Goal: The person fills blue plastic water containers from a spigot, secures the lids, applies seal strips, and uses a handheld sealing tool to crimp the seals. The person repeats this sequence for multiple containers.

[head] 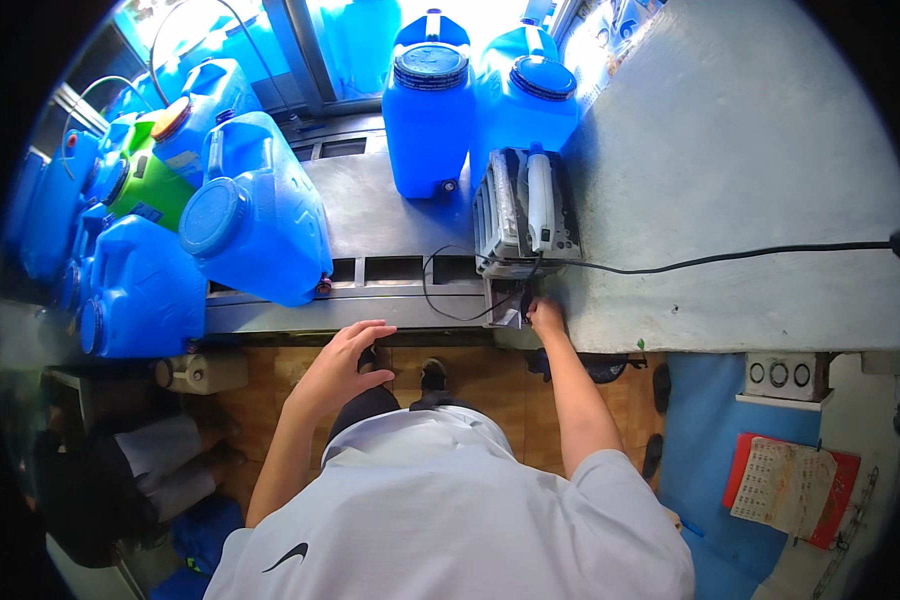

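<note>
My left hand (349, 360) is raised over the front edge of the steel counter (390, 311), fingers apart and nothing in it. My right hand (546, 316) reaches to a small open compartment (504, 304) at the counter's front, its fingers curled by something dark. What those fingers touch inside is mostly hidden. Just above that hand, a white and blue heat gun (540, 206) rests against a grey plastic rack (499, 214). A thin black cord (426, 289) loops in front of the rack. An upright blue water container (429, 127) stands behind, with a dark spigot at its base.
Another blue container (526, 94) stands at the back against the wall (727, 150). Left of my hands are a large blue container (259, 210), a green one (150, 180) and several more. A black cable (682, 262) crosses the wall. At left sits a person (161, 457).
</note>
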A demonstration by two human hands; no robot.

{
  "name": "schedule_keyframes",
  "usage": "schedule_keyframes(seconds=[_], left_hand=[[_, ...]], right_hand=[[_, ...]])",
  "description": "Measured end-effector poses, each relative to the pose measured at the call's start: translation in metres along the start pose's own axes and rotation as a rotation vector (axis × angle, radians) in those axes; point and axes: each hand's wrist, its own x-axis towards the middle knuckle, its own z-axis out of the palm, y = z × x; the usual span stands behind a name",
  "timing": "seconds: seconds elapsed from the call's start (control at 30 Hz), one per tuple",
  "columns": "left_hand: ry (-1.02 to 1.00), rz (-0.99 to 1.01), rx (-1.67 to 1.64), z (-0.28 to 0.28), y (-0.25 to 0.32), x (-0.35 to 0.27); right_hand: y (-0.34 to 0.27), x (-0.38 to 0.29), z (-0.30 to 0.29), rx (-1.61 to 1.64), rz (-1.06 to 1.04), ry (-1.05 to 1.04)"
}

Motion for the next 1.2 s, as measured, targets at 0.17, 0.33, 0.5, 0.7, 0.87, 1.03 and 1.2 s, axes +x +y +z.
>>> schedule_keyframes(seconds=[0.17,0.33,0.5,0.7,0.87,1.03,1.2], left_hand=[[-0.030,-0.009,-0.021,0.002,-0.004,0.003],[-0.032,0.040,-0.030,0.010,-0.005,0.010],[0.080,0.085,-0.069,0.020,0.000,0.029],[0.160,0.187,-0.375,0.027,0.019,0.060],[0.074,0.090,-1.004,0.002,0.014,0.061],[0.456,0.136,-1.220,-0.037,-0.004,0.036],[0.639,0.133,-1.161,-0.083,-0.032,-0.001]], right_hand=[[-0.016,-0.006,-0.008,-0.016,0.058,0.223],[-0.042,-0.019,-0.045,-0.200,0.026,0.108],[-0.122,-0.039,-0.120,-0.119,-0.094,0.053],[-0.260,-0.054,-0.229,0.796,-0.281,-0.513],[-0.334,-0.053,-0.248,1.132,-0.318,-0.449],[-0.390,-0.068,-0.202,1.266,-0.276,-0.482],[-0.457,-0.070,-0.176,1.222,-0.337,-0.455]])
